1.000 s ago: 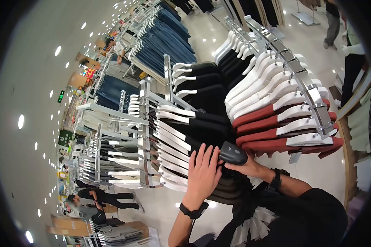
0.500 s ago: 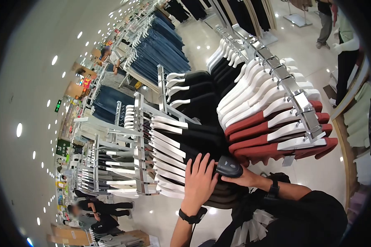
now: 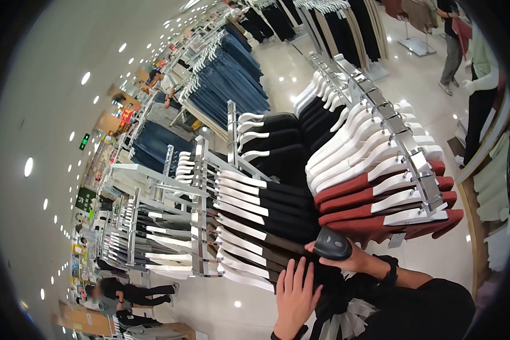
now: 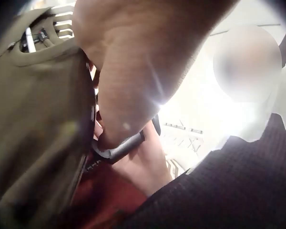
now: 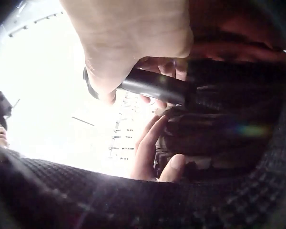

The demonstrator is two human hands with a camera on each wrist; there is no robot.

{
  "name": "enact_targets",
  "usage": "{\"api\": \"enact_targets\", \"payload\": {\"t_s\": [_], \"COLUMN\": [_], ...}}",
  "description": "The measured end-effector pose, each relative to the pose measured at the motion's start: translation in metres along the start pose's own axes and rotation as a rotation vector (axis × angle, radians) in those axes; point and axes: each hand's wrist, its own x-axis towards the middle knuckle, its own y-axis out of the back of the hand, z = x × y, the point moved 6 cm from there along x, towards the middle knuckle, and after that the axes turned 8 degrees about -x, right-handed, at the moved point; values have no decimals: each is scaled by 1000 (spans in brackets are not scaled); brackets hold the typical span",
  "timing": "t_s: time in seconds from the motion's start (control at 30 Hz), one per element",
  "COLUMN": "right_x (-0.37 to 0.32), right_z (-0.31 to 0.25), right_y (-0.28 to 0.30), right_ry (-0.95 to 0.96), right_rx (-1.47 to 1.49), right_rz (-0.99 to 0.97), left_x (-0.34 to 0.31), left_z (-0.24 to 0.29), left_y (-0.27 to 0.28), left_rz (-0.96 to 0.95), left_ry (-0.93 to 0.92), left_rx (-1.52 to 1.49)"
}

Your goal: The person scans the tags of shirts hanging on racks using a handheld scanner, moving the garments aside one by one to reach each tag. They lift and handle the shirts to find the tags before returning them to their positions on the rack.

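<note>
In the head view, a black handheld scanner (image 3: 332, 245) is gripped by the right hand (image 3: 357, 262), beside the lowest red garments (image 3: 351, 225). Just below and left of it, the left hand (image 3: 296, 294) lies with straight, slightly spread fingers on the dark brown garments (image 3: 275, 262). These hang on white hangers (image 3: 241, 262) in a row with black ones (image 3: 289, 198). The right wrist view shows fingers curled round the scanner's dark handle (image 5: 155, 86), with the left fingers (image 5: 150, 143) under it. An olive garment (image 4: 43, 124) hangs beside the left hand in the left wrist view.
A chrome rail (image 3: 399, 133) with white and red garments slopes down at the right. Racks of blue jeans (image 3: 226, 82) and grey-white clothes stand behind and left. Two people (image 3: 133, 294) are at the lower left; another person (image 3: 452, 51) stands at the upper right.
The left hand has slid from the black garments down and right onto the brown ones. The scanner in the right hand sits lower and further right in the head view, which has also shifted.
</note>
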Motion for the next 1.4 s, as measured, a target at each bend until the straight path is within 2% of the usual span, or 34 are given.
{"api": "enact_targets", "payload": {"t_s": [0.07,0.17,0.23,0.3,0.33,0.4,0.5,0.53,0.7,0.77,0.83,0.9,0.93,1.07,1.1,1.17,1.2,1.3,1.4], "right_x": [-1,-8,-6,-11,-8,-2,-2,-3,0,-3,-7,-10,-11,-12,-12,-11,-11,-8,-7], "right_z": [-2,13,14,33,16,-20,-23,-17,-32,-38,-37,-35,-35,-32,-28,-26,-26,-25,-25], "right_y": [-5,-14,-18,-15,-18,-23,-31,-29,-36,-39,-42,-46,-48,-51,-51,-48,-46,-37,-35], "right_ry": [10,-91,-78,-4,-8,-61,-83,1,-47,20,-5,30,34,31,30,204,207,187,43], "right_rx": [63,87,127,-158,-154,141,102,-148,-166,-130,-163,-138,-116,-95,-97,-298,-300,-287,-159], "right_rz": [-99,-163,-183,-140,-154,-216,-340,-380,-443,-496,-559,-598,-625,-628,-630,-538,-537,-470,-465], "left_x": [-11,-28,-38,-48,-51,-60,-66,-69,-79,-90,-97,-97,-95,-80,-81,-82,-81,-81,-70], "left_z": [0,-3,-6,-10,-9,-7,-3,-2,3,-6,-14,-23,-25,-39,-53,-67,-72,-79,-78], "left_y": [-3,-7,-7,-5,-1,0,-1,-2,-17,-23,-29,-32,-33,-23,-21,-13,-7,-2,-6], "left_rz": [87,213,246,295,348,393,463,500,581,685,644,717,680,741,749,760,772,806,816], "left_ry": [70,180,225,230,244,311,387,416,482,581,628,705,689,658,703,748,779,782,719], "left_rx": [-81,-159,-161,-164,-189,-213,-250,-278,-341,-411,-463,-608,-574,-550,-550,-550,-526,-557,-636]}}
